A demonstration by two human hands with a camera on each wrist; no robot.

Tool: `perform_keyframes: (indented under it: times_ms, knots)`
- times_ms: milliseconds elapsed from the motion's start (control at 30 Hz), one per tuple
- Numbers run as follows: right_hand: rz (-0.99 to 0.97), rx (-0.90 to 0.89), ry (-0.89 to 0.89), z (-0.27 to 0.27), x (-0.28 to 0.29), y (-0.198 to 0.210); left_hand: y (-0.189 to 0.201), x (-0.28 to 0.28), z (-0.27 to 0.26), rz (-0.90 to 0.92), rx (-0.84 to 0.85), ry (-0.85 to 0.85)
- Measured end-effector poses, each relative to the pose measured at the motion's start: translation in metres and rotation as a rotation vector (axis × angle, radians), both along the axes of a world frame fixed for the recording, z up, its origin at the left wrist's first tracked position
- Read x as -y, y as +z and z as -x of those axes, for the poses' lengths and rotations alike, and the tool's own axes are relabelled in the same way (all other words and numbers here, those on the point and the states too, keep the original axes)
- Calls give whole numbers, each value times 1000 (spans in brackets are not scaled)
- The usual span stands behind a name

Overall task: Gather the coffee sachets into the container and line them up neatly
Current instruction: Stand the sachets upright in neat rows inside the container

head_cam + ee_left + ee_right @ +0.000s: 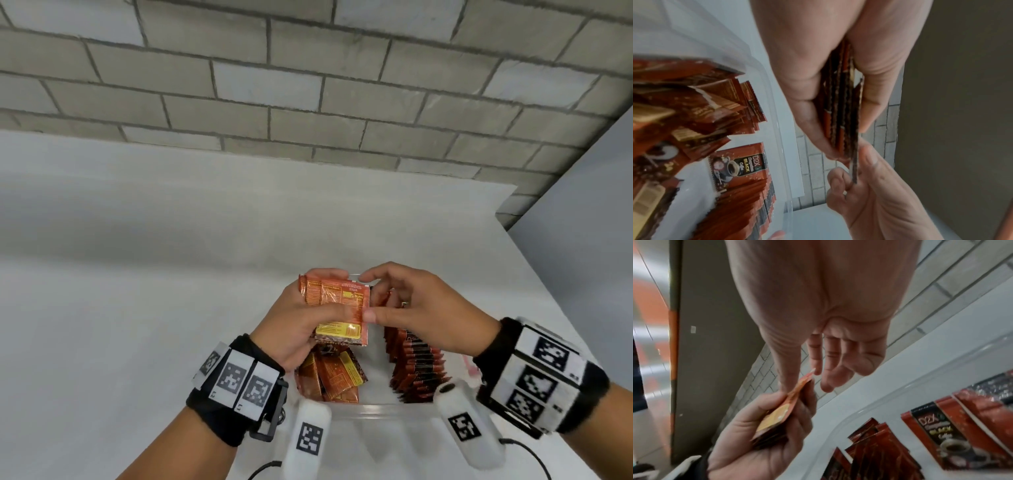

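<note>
My left hand [334, 293] holds a stack of orange-brown coffee sachets [337, 301] upright above the clear plastic container [370, 408]. My right hand [368, 294] pinches the front sachet's right edge between thumb and index finger. In the left wrist view the stack [840, 113] shows edge-on in the left hand [846, 139], and the right hand [854, 167] pinches its outermost sachet. Inside the container, loose sachets [329, 377] lie on the left and a neat standing row [418, 368] on the right. The right wrist view shows the right hand [800, 379] meeting the stack [781, 412].
The container sits near the front of a white table [171, 274], which ends at a grey block wall [308, 85]. A grey panel [582, 240] stands at the right. Black cables [527, 448] trail at the near edge.
</note>
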State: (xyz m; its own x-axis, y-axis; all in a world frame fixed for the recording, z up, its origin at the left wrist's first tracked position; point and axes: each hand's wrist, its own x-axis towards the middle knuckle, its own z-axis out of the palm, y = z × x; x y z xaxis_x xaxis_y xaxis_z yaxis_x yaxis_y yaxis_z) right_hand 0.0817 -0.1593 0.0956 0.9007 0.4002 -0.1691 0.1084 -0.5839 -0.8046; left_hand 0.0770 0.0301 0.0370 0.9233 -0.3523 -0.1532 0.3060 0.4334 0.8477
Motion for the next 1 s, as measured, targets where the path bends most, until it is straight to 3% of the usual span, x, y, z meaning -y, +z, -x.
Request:
perform_keyframes:
  times_ms: [200, 300, 400, 467, 567, 667, 733, 833, 1000]
  knots:
    - [-230, -6, -155, 12, -4, -7, 5, 8, 2, 24, -23, -38]
    - [-244, 210, -232, 19, 0, -7, 5, 13, 3, 71, -53, -39]
    - [-59, 504, -155, 22, 10, -9, 10, 20, 4, 178, -145, 16]
    - [101, 561, -19, 24, 13, -15, 15, 24, 4, 208, -189, 68]
    - [206, 459, 74, 29, 16, -18, 19, 24, 2, 200, -179, 122]
    - [43, 364, -100, 29, 15, -16, 20, 23, -1, 214, -186, 167]
    - [-74, 207, -249, 28, 13, -18, 19, 24, -1, 214, -188, 188]
    - [-210, 33, -306, 26, 10, -22, 15, 28, 0, 186, -173, 176]
    - [-262, 92, -292, 18, 3, -13, 15, 29, 5, 153, -146, 109]
